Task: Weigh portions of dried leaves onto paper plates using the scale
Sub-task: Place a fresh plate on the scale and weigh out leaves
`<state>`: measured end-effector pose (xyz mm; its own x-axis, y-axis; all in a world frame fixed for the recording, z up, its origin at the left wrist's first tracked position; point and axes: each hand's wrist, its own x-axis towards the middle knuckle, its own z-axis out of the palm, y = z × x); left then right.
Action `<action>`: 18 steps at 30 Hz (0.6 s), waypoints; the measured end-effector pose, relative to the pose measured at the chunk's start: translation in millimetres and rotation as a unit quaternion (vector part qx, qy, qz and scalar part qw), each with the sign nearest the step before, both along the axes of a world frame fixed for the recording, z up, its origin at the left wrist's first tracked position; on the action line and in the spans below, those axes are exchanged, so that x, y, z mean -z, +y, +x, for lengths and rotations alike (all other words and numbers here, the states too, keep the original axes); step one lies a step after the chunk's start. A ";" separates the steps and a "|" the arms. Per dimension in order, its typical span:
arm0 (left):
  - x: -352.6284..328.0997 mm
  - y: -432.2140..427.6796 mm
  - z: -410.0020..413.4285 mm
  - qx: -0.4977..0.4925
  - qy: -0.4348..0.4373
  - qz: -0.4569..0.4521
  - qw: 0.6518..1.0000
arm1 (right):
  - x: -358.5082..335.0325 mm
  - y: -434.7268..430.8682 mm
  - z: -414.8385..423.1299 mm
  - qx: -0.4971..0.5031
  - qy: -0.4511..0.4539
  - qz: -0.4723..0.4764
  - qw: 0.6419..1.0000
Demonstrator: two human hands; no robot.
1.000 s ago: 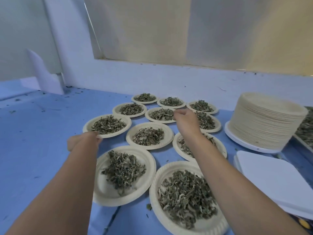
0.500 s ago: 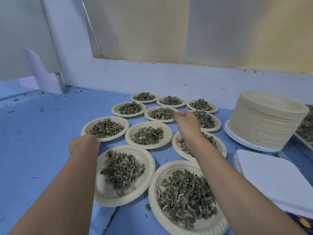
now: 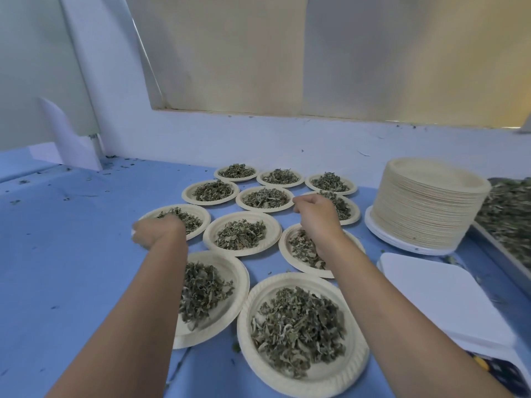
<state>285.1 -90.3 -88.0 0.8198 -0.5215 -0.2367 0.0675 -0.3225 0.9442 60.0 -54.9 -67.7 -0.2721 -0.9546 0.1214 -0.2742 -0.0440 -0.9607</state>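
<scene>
Head camera looks down on a blue table [image 3: 71,254], where we count eleven round beige paper plates [image 3: 316,380]. Each one carries a heap of dried green leaves [image 3: 298,326], and they are set in rows from the wall toward us.

Our left hand [image 3: 156,231] is over the near rim of the left plate of the third row [image 3: 205,215]. Its fingers are curled downward, but the hand is blurred, so we cannot tell if it holds the rim, some leaves, or nothing.

Our right hand [image 3: 316,214] is farther back, between the middle plate of the second row [image 3: 258,209] and the right plate of the second row [image 3: 356,214]. Its fingers are curled, with the fingertips at the right edge of the middle plate. Whether they pinch that rim we cannot tell. The right forearm passes above one more filled plate.

At the right side stands a tall stack of empty beige paper plates [image 3: 425,208] on a white round base. Near it, closer to us, lies a white scale with a flat square top [image 3: 442,294]. At the right edge, a grey metal tray [image 3: 500,254] holds loose dried leaves.
</scene>
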 end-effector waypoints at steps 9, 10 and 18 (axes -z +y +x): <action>-16.5 28.0 -160.7 0.370 -0.001 -0.120 0.921 | -14.7 15.5 -75.1 0.063 0.020 -0.087 0.994; -19.8 30.2 -178.7 0.402 0.011 -0.128 0.906 | -17.1 18.3 -90.1 0.093 0.069 -0.126 0.985; -62.8 54.8 -268.7 0.522 0.140 -0.165 0.825 | -47.8 26.4 -199.3 0.170 0.481 -0.129 0.850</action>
